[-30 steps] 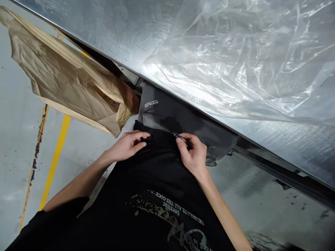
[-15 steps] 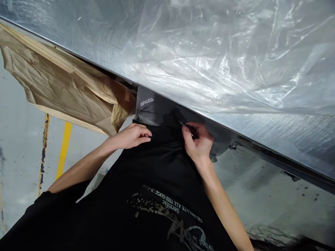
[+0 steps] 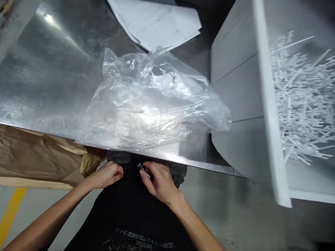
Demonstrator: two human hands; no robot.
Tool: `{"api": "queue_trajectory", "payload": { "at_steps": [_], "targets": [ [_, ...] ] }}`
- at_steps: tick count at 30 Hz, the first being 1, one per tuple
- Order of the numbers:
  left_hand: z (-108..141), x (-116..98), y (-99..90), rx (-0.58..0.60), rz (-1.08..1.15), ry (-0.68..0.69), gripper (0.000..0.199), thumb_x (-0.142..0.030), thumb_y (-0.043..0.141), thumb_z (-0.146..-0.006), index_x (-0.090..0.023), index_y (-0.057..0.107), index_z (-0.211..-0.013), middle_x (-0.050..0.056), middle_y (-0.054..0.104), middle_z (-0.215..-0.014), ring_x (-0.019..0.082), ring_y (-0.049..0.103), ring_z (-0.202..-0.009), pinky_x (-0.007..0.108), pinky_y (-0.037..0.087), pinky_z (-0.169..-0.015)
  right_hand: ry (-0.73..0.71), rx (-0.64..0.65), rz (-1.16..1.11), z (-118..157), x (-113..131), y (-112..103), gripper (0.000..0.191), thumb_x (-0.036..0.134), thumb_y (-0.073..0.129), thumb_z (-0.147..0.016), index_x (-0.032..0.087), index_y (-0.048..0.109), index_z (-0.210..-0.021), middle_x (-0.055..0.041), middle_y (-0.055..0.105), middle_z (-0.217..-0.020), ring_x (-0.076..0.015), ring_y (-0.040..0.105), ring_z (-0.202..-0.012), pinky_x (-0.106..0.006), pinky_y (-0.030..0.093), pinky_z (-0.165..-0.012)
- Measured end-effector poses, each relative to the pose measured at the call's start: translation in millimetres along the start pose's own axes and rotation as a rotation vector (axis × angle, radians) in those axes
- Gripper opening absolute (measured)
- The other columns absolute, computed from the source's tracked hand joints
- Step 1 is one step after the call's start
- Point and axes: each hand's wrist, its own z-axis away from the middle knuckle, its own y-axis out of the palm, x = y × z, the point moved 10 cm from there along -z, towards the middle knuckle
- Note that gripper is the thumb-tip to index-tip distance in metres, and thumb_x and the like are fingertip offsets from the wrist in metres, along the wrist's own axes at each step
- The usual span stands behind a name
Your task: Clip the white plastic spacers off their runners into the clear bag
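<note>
My right hand [image 3: 159,181] is closed around a small shiny metal tool that looks like nail clippers [image 3: 143,170], its tip poking out past my thumb and index finger. My left hand [image 3: 108,174] is off to the left with fingers curled together; whatever is in them, if anything, is too small to tell. Both hands hover over my black shirt [image 3: 125,205], just in front of the metal table [image 3: 65,94]. On the table lies a crumpled clear plastic bag [image 3: 157,101], apart from my hands.
Papers [image 3: 162,21] lie at the back of the table. At the right stands a white bin [image 3: 273,104] full of thin white sticks [image 3: 306,101]. A tan cloth [image 3: 39,157] hangs below the table edge at left. Yellow tape [image 3: 13,209] marks the floor.
My view has swung right and up, bringing the white bin, the papers and the whole plastic bag into sight. My hands keep nearly the same pose, with the tool still in the right.
</note>
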Motion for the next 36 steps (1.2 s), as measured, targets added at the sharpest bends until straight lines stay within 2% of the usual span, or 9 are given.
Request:
{"api": "queue_trajectory", "payload": {
  "at_steps": [4, 8, 11, 13, 17, 24, 28, 33, 36],
  "targets": [
    [59.6, -20.7, -50.4, -0.149, -0.026, -0.058, 0.042, -0.047, 0.051, -0.111, -0.022, 0.084, -0.104, 0.004, 0.085, -0.096, 0.022, 0.079, -0.084, 0.028, 0.057, -0.076, -0.090, -0.001, -0.079, 1.9, 45.7, -36.3, 0.008, 0.022, 0.060, -0.109, 0.019, 0.065, -0.114, -0.0010, 0.070, -0.074, -0.0178, 0.062, -0.059, -0.033, 0.052, -0.058],
    [120.3, -149.9, -132.0, -0.621, -0.218, 0.308, 0.014, -0.037, 0.067, -0.112, -0.030, 0.078, -0.118, -0.002, 0.084, -0.102, 0.016, 0.079, -0.084, 0.024, 0.062, -0.081, -0.146, -0.107, -0.247, -6.8, 65.3, -83.9, 0.022, 0.012, 0.064, -0.101, 0.016, 0.065, -0.123, -0.0033, 0.070, -0.079, -0.0186, 0.062, -0.063, -0.035, 0.052, -0.058],
    [100.8, -246.3, -157.1, -0.783, -0.523, 0.554, 0.012, -0.025, 0.061, -0.113, -0.025, 0.073, -0.115, 0.001, 0.081, -0.096, 0.016, 0.075, -0.079, 0.027, 0.058, -0.071, -0.181, -0.262, -0.243, -19.4, 66.3, -115.5, 0.031, 0.008, 0.067, -0.097, 0.017, 0.067, -0.126, -0.0028, 0.071, -0.082, -0.0191, 0.066, -0.065, -0.035, 0.056, -0.060],
    [66.8, -276.6, -177.0, -0.904, -0.745, 0.484, 0.018, -0.015, 0.055, -0.111, -0.019, 0.072, -0.116, 0.005, 0.078, -0.091, 0.019, 0.071, -0.073, 0.032, 0.053, -0.064, -0.171, -0.346, -0.159, -26.8, 63.3, -126.6, 0.032, 0.007, 0.070, -0.096, 0.020, 0.068, -0.125, -0.0015, 0.072, -0.083, -0.0192, 0.069, -0.066, -0.034, 0.059, -0.062],
    [32.0, -298.8, -200.5, -0.866, -0.863, 0.524, 0.033, -0.015, 0.050, -0.113, -0.013, 0.063, -0.143, 0.010, 0.079, -0.107, 0.022, 0.075, -0.087, 0.033, 0.057, -0.070, -0.116, -0.427, -0.004, -36.4, 55.1, -127.0, 0.023, 0.010, 0.071, -0.101, 0.022, 0.067, -0.120, -0.0002, 0.074, -0.082, -0.0180, 0.072, -0.067, -0.032, 0.063, -0.065],
    [70.9, -307.1, -232.7, -0.799, -0.875, 0.608, 0.026, -0.029, 0.048, -0.114, -0.020, 0.073, -0.116, 0.007, 0.077, -0.104, 0.024, 0.077, -0.092, 0.034, 0.058, -0.072, -0.100, -0.433, -0.016, -60.0, 40.5, -112.2, 0.018, 0.019, 0.066, -0.110, 0.020, 0.064, -0.128, -0.0185, 0.082, -0.133, -0.0232, 0.085, -0.094, -0.033, 0.070, -0.068],
    [50.6, -291.1, -242.6, -0.658, -0.931, 0.475, 0.033, -0.024, 0.043, -0.112, -0.019, 0.075, -0.114, 0.010, 0.077, -0.104, 0.029, 0.077, -0.100, 0.043, 0.065, -0.086, 0.021, -0.376, 0.005, -78.7, 25.6, -108.2, 0.011, 0.027, 0.066, -0.112, 0.020, 0.066, -0.121, -0.0070, 0.085, -0.099, -0.0179, 0.079, -0.067, -0.030, 0.064, -0.058],
    [3.7, -274.2, -283.0, -0.505, -1.207, 0.257, 0.038, -0.030, 0.061, -0.105, -0.013, 0.075, -0.137, 0.016, 0.078, -0.126, 0.039, 0.074, -0.123, 0.068, 0.055, -0.116, -0.051, -0.552, 0.081, -98.7, 55.7, -146.0, 0.006, 0.027, 0.071, -0.109, 0.023, 0.068, -0.112, -0.0036, 0.081, -0.093, -0.0206, 0.081, -0.080, -0.034, 0.069, -0.072],
    [-11.0, -285.5, -319.5, -0.331, -1.042, 0.247, 0.045, -0.050, 0.073, -0.099, -0.021, 0.080, -0.133, 0.009, 0.082, -0.113, 0.032, 0.078, -0.108, 0.054, 0.063, -0.107, -0.125, -0.705, 0.089, -119.1, 78.9, -172.1, 0.003, 0.026, 0.069, -0.110, 0.024, 0.068, -0.111, -0.0040, 0.078, -0.097, -0.0218, 0.080, -0.085, -0.039, 0.069, -0.078]
  ]
}}
